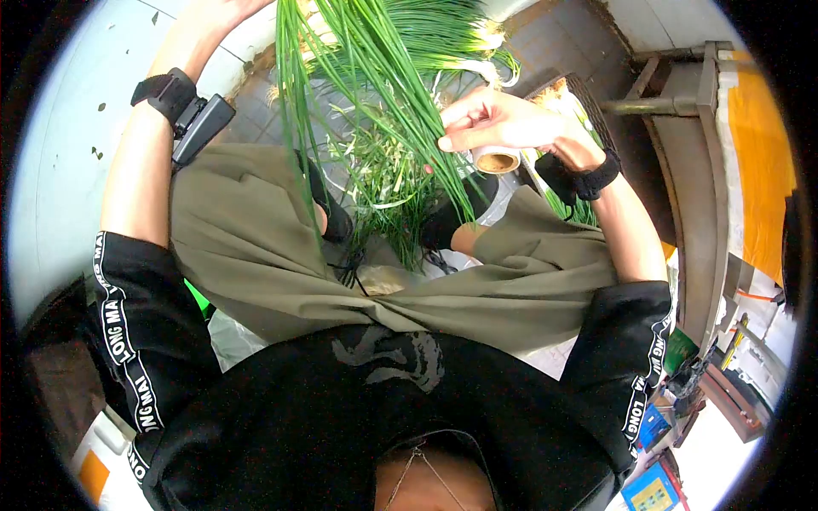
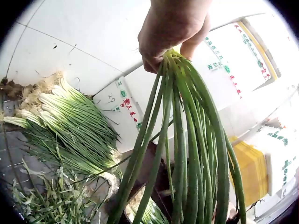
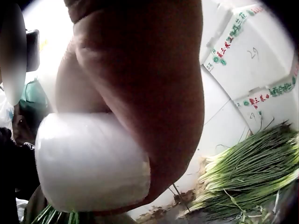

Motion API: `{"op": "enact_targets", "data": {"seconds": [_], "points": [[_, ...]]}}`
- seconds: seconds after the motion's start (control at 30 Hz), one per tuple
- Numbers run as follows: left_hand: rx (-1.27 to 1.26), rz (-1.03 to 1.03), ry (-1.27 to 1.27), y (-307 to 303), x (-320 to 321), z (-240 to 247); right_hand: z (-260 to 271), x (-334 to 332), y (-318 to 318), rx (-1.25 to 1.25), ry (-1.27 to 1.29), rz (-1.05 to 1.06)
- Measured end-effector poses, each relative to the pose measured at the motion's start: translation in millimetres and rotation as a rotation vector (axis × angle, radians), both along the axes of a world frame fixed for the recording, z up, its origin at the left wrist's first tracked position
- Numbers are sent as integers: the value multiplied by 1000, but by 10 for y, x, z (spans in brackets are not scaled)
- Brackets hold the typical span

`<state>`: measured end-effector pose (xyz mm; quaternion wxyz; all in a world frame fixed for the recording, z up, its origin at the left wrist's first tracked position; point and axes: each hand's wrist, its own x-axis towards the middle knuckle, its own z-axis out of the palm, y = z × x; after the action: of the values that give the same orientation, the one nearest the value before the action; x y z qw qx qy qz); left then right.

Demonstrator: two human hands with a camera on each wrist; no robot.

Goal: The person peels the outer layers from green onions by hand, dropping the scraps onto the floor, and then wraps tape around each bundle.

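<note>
My left hand (image 2: 175,28) grips a bunch of scallions (image 2: 191,140) near its pale ends, with the long green leaves hanging down. In the head view that hand is mostly cut off by the top edge, and the leaves (image 1: 375,85) slant down toward the right. My right hand (image 1: 507,119) holds a small roll of clear plastic film (image 1: 496,160), its cardboard core facing the head camera. Its thumb and forefinger reach to the side of the hanging leaves. In the right wrist view the film roll (image 3: 88,163) sits under the palm, fingers partly hidden.
More scallions (image 2: 70,126) lie piled on the tiled floor by white foam boxes (image 2: 224,65). Loose trimmed leaves (image 1: 383,170) are heaped between the person's shoes. A basket (image 1: 588,106) with scallions stands at the right knee, near a wooden frame (image 1: 707,170).
</note>
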<state>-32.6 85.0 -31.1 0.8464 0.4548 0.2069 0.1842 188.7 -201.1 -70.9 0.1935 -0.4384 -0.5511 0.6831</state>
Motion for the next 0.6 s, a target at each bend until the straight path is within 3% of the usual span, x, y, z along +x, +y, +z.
{"op": "enact_targets", "data": {"seconds": [0.23,0.33,0.4,0.6], "points": [[-4,43,8,15,-27,9,-11,41,21,-12,-19,1],[41,62,-5,32,-39,8,39,31,32,-86,49,-58],[115,132,20,58,-11,-10,59,38,46,-196,249,-127],[151,111,-8,59,-53,8,0,97,61,-199,290,-80]]}}
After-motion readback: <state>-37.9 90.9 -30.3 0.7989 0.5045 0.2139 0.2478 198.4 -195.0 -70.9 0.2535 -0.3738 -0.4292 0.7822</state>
